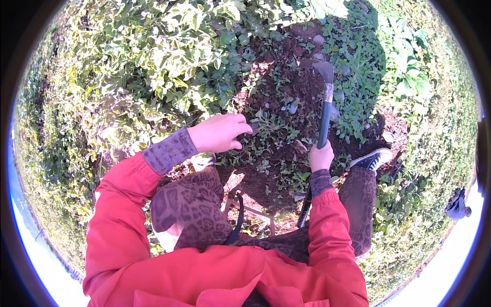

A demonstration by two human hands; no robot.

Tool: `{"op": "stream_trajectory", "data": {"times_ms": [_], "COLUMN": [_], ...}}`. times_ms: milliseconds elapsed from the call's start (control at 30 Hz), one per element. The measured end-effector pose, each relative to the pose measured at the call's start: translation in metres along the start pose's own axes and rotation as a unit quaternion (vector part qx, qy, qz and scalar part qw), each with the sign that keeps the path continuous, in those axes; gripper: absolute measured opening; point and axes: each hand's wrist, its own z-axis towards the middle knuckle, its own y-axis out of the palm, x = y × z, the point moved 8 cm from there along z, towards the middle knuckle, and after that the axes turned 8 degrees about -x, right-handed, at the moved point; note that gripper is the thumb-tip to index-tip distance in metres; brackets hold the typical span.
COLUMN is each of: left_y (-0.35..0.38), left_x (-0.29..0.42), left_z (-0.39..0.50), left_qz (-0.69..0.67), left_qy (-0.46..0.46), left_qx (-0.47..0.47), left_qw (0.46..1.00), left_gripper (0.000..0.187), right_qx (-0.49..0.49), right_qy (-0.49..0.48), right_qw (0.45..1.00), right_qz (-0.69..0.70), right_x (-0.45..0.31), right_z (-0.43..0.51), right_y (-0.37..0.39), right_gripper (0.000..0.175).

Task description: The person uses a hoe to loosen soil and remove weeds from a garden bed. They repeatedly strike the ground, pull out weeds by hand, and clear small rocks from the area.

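Note:
My right hand point(321, 156) grips the dark green handle point(325, 122) of a short garden hoe. Its metal blade point(322, 69) rests on or just over the dark soil point(303, 82) ahead, and the handle's lower end passes under my sleeve. My left hand point(221, 132) hovers with thumb and fingers apart, nothing visible between them. Just beyond its fingertips are small green weeds point(277, 128), sprouting from the dug ground between my feet. Whether the fingertips touch any leaf, I cannot tell.
Leafy crop plants point(184, 50) grow thickly on the left, low green weeds point(355, 50) on the right. Several pale stones point(293, 106) lie in the soil. My shoe point(372, 159) stands right of the hoe. Far right, another person point(457, 205) is in the field.

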Motion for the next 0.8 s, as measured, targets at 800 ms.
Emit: {"op": "stream_trajectory", "data": {"times_ms": [800], "left_y": [0.087], "left_x": [0.163], "left_z": [-0.053], "left_qz": [-0.01], "left_qy": [0.037], "left_qx": [-0.01], "left_qw": [0.999], "left_gripper": [0.033], "right_qx": [-0.14], "right_qy": [-0.121], "right_qw": [0.964], "right_qz": [-0.19], "right_x": [-0.068], "right_z": [-0.036], "right_y": [0.012], "right_gripper": [0.03]}}
